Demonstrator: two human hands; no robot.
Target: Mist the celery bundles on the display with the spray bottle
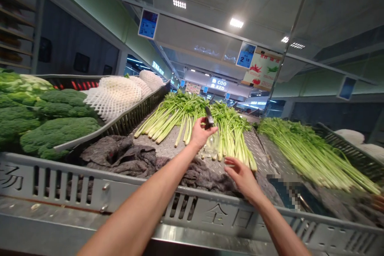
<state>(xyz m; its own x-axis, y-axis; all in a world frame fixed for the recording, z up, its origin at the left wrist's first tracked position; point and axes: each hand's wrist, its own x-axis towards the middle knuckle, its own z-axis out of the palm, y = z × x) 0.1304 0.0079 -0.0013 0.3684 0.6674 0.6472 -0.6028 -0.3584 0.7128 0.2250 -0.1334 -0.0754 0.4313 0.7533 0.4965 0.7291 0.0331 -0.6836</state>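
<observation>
My left hand is closed around what looks like a spray bottle. Its dark head sticks up above my fingers, and a clear body seems to hang below them, over the stalks. Bunches of celery lie just behind it, leafy ends away from me and pale cut ends facing me. More celery is spread to the left. My right hand is lower and to the right, fingers apart and holding nothing, close to the cut ends of the right-hand bunch. Whether it touches them I cannot tell.
A grey slotted crate edge runs across the front, with crumpled dark cloth behind it. At left, broccoli and net-wrapped white vegetables sit beside a dark crate wall. A mirror at right reflects celery.
</observation>
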